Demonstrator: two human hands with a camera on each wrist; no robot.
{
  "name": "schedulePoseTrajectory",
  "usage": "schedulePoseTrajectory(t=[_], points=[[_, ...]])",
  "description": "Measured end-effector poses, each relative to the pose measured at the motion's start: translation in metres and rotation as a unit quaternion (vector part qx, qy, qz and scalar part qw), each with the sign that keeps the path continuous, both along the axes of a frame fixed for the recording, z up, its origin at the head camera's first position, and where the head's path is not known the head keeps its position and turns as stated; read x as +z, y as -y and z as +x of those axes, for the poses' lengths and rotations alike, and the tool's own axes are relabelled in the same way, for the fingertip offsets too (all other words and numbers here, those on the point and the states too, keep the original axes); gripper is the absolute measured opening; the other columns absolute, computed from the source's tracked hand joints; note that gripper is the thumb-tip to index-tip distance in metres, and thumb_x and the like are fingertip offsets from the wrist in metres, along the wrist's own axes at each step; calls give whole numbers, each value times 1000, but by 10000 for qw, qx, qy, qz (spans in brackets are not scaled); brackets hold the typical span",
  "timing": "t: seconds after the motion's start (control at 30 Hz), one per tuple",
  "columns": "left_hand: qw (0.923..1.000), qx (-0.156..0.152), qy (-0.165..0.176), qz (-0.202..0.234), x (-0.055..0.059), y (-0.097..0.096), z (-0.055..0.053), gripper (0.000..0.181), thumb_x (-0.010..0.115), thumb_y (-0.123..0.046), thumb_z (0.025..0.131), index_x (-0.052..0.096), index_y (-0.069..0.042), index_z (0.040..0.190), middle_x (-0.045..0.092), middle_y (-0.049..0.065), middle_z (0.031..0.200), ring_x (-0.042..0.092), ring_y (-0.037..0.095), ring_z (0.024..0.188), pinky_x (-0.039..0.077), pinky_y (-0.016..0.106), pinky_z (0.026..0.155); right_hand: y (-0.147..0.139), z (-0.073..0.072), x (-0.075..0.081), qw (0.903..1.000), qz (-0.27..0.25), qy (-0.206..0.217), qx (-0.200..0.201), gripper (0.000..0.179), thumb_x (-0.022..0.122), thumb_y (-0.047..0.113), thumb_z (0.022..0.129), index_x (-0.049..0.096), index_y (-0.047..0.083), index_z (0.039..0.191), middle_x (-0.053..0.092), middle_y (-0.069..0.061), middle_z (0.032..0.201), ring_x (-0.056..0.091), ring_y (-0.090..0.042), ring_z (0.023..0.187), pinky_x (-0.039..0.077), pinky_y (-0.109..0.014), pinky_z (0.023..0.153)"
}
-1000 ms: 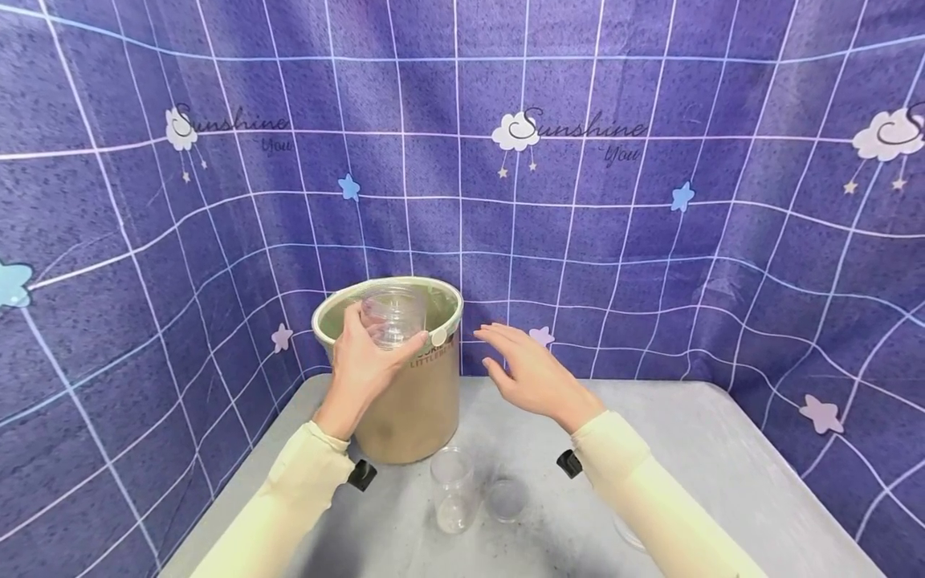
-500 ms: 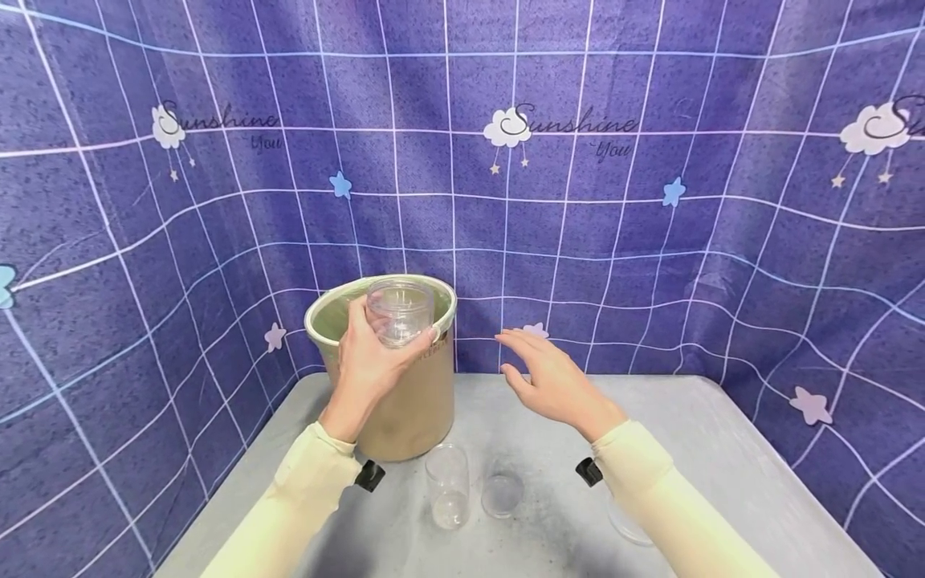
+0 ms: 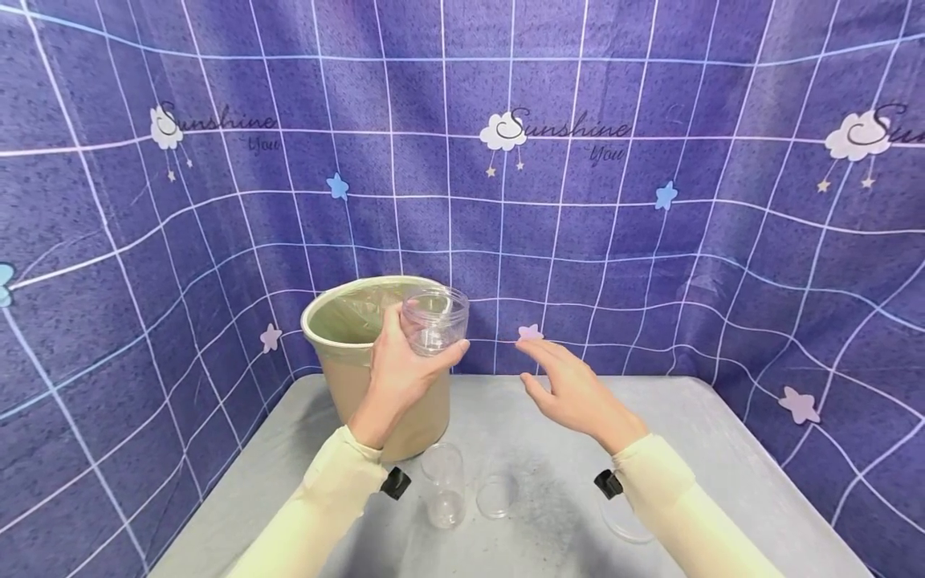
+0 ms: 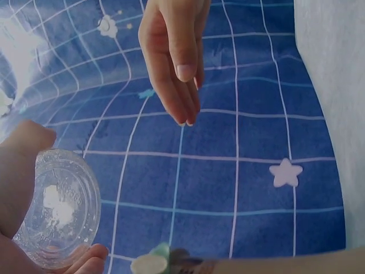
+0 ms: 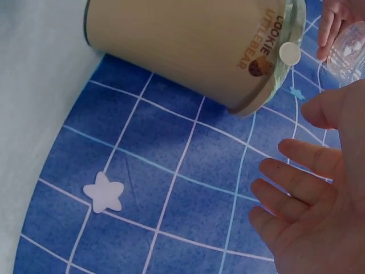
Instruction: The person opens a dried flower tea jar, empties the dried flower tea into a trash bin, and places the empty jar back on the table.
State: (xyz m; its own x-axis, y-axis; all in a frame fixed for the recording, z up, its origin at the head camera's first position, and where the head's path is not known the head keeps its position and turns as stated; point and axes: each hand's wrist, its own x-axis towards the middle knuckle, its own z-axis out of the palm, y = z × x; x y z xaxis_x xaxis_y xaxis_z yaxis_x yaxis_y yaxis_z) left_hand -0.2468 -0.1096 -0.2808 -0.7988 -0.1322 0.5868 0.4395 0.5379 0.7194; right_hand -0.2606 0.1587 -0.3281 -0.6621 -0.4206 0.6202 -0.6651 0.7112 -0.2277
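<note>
My left hand [image 3: 406, 365] grips a clear plastic jar [image 3: 436, 321] by its side, thumb and fingers round it, at the right rim of a tan bin [image 3: 390, 409]. The left wrist view shows the round, embossed bottom of the jar [image 4: 60, 208]. To the right, my right hand [image 3: 581, 393] hovers over the table with fingers extended, holding nothing. In the right wrist view the right hand [image 5: 308, 194] has its palm and spread fingers in sight, apart from the bin [image 5: 188, 45] and the jar [image 5: 349, 54].
Below the hands a tall clear container [image 3: 444, 490] stands on the grey table [image 3: 549, 530]. Beside it lies a clear round lid [image 3: 497, 496], and another clear round piece [image 3: 625, 518] is partly behind the right sleeve. A purple patterned curtain [image 3: 578, 225] surrounds the table.
My left hand has carried the jar rightward, from over the bin's mouth to its right rim. My right hand has shifted right and slightly down.
</note>
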Motion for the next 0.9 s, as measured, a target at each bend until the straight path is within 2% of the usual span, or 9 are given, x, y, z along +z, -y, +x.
schedulePoseTrajectory(t=[0.33, 0.63, 0.9], points=[[9998, -157, 54, -68, -21, -24, 6, 90, 92, -50, 67, 49, -13, 137, 66, 8, 121, 64, 30, 111, 49, 48, 94, -14, 5, -14, 9999, -39, 38, -88, 50, 65, 22, 98, 58, 3, 143, 59, -17, 145, 52, -36, 139, 40, -52, 115], [9984, -557, 85, -9, -40, -48, 11, 88, 91, -51, 68, 52, -11, 136, 62, 7, 116, 61, 26, 106, 49, 46, 92, -26, 15, -22, 9994, -58, 174, -296, 51, 65, 25, 99, 56, 4, 145, 58, -18, 147, 51, -37, 139, 39, -53, 115], [9965, -791, 255, -119, -61, -69, 12, 91, 89, -54, 68, 52, -11, 140, 61, 7, 124, 61, 26, 112, 48, 46, 94, -41, 21, -33, 9985, -28, 225, -490, 53, 67, 24, 98, 56, 3, 145, 58, -19, 146, 52, -38, 138, 40, -55, 114]])
